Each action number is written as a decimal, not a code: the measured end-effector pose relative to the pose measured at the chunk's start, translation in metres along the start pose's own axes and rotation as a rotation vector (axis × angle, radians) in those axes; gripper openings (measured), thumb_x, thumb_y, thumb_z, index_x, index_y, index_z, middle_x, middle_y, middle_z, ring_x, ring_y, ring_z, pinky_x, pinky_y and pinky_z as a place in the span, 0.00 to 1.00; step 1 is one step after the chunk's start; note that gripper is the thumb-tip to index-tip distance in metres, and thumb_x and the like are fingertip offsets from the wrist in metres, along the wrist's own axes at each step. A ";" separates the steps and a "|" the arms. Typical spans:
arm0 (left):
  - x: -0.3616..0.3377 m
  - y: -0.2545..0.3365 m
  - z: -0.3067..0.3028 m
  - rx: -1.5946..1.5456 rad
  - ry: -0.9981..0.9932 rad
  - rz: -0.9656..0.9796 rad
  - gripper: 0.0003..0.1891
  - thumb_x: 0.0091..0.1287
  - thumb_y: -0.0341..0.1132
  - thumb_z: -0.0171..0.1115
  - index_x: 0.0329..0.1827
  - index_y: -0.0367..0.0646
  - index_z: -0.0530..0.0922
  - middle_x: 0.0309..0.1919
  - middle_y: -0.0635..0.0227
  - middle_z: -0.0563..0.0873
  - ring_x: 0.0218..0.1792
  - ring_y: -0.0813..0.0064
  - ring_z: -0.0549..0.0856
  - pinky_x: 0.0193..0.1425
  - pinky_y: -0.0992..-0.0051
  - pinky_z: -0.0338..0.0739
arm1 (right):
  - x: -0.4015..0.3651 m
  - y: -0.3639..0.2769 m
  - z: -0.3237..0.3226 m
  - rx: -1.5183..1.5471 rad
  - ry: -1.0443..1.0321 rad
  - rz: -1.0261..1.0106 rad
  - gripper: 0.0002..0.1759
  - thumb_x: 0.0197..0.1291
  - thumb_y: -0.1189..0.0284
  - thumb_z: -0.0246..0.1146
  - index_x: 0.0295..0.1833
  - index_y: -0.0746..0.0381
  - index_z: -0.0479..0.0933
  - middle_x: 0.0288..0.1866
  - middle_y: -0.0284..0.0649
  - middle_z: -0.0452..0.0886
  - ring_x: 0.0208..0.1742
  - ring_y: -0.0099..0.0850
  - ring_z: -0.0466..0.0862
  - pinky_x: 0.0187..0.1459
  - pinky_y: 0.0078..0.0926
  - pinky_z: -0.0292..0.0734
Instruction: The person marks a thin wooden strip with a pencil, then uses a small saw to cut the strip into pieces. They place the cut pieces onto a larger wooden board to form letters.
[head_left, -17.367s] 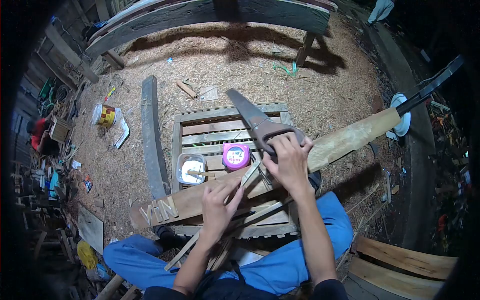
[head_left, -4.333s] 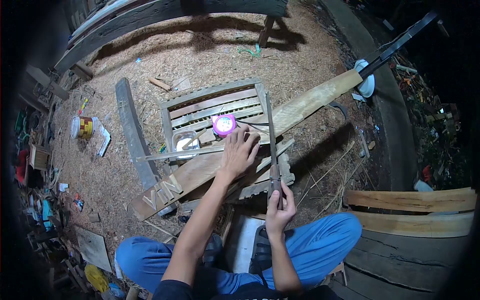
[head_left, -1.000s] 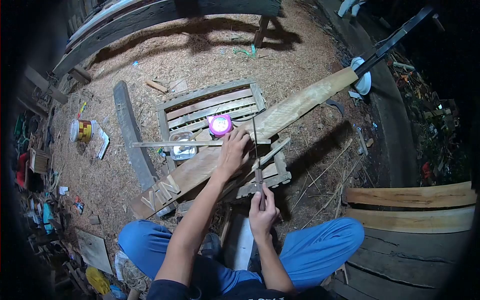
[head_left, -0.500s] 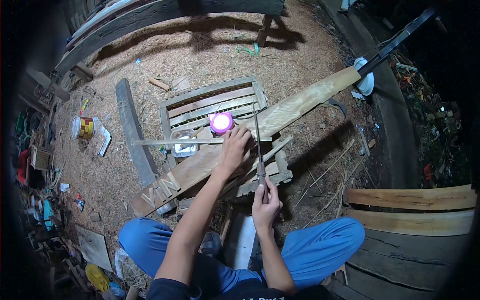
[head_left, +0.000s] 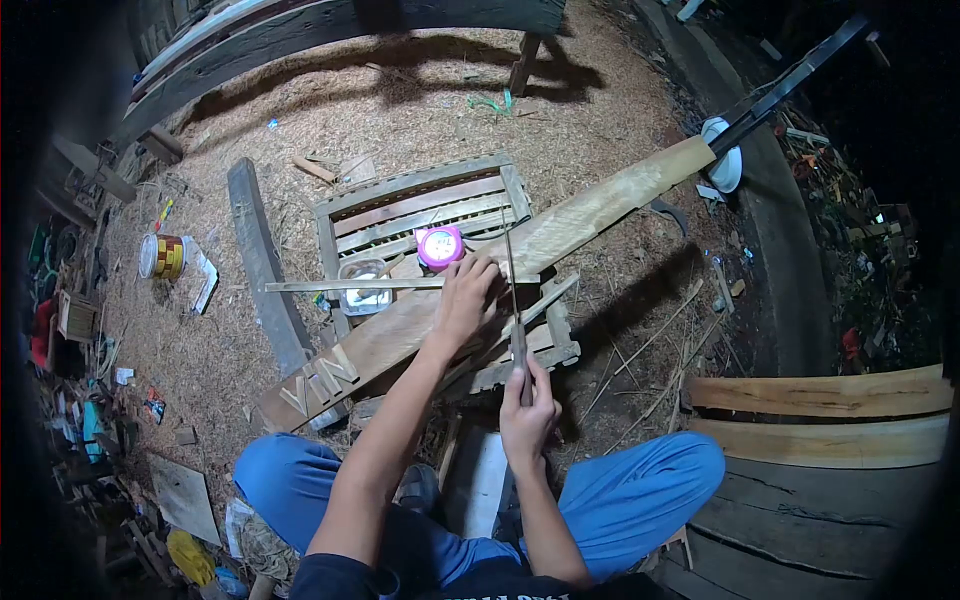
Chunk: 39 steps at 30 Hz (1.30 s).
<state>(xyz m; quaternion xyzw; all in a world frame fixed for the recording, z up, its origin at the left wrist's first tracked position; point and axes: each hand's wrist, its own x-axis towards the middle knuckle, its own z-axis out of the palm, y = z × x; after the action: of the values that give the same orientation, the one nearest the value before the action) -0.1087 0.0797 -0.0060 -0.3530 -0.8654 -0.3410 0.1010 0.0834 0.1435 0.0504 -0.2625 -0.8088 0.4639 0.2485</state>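
My left hand (head_left: pixel 467 303) lies over a thin wooden strip (head_left: pixel 400 283), fingers curled down on it and holding it against a long wooden plank (head_left: pixel 590 220). My right hand (head_left: pixel 529 410) grips the handle of a saw (head_left: pixel 511 270), whose narrow blade appears nearly edge-on. The blade points away from me and crosses the strip near its right end, just right of my left fingers. Beside those fingers sits a pink round tape measure (head_left: pixel 440 246) with a white face. Short wooden pieces (head_left: pixel 318 381) form letter-like shapes on the plank's near left end.
Under the plank stands a slatted wooden frame (head_left: pixel 420 213), with a clear plastic tub (head_left: pixel 364 290) on it. A dark beam (head_left: pixel 262 265) lies to the left, near a paint can (head_left: pixel 163 257). Boards (head_left: pixel 820 440) lie at right. A heavy bench (head_left: pixel 330 50) spans the back over sawdust.
My right hand and the saw have shifted very slightly, the blade still across the strip. My left hand stays on the strip. The whole view has moved a little.
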 end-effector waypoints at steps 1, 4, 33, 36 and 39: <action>0.000 0.002 -0.002 0.010 -0.031 -0.023 0.25 0.48 0.27 0.75 0.52 0.42 0.78 0.57 0.60 0.81 0.64 0.55 0.77 0.68 0.58 0.70 | 0.006 -0.002 0.003 0.070 -0.044 0.063 0.19 0.77 0.72 0.63 0.65 0.71 0.80 0.51 0.57 0.90 0.51 0.38 0.93 0.51 0.36 0.86; 0.001 -0.001 -0.003 0.019 -0.041 -0.027 0.25 0.48 0.27 0.75 0.52 0.42 0.78 0.57 0.60 0.81 0.64 0.55 0.78 0.68 0.58 0.70 | -0.007 -0.001 -0.002 0.029 -0.033 0.018 0.19 0.77 0.72 0.63 0.65 0.72 0.80 0.50 0.57 0.90 0.50 0.38 0.93 0.50 0.36 0.86; 0.002 0.000 0.001 0.010 0.020 -0.015 0.23 0.50 0.27 0.74 0.51 0.41 0.77 0.58 0.58 0.81 0.65 0.55 0.77 0.68 0.57 0.69 | -0.011 -0.006 -0.005 0.020 -0.013 0.112 0.19 0.75 0.72 0.65 0.66 0.69 0.81 0.49 0.57 0.91 0.51 0.41 0.94 0.50 0.36 0.87; 0.001 -0.001 0.002 0.008 0.019 -0.027 0.23 0.51 0.27 0.74 0.51 0.41 0.78 0.58 0.58 0.81 0.66 0.55 0.77 0.67 0.57 0.69 | 0.005 0.001 0.006 0.098 -0.011 0.077 0.19 0.75 0.72 0.64 0.66 0.70 0.80 0.51 0.57 0.91 0.53 0.42 0.93 0.51 0.36 0.87; 0.001 0.000 -0.002 0.023 0.024 -0.011 0.23 0.50 0.27 0.74 0.51 0.40 0.77 0.58 0.58 0.81 0.65 0.55 0.77 0.67 0.57 0.69 | 0.000 -0.010 0.000 0.071 -0.038 0.106 0.19 0.76 0.71 0.64 0.66 0.70 0.80 0.53 0.58 0.90 0.54 0.44 0.93 0.51 0.36 0.87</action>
<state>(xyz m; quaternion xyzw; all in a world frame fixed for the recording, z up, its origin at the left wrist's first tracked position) -0.1097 0.0793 -0.0041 -0.3429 -0.8700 -0.3356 0.1136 0.0818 0.1388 0.0595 -0.2870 -0.7815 0.5096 0.2173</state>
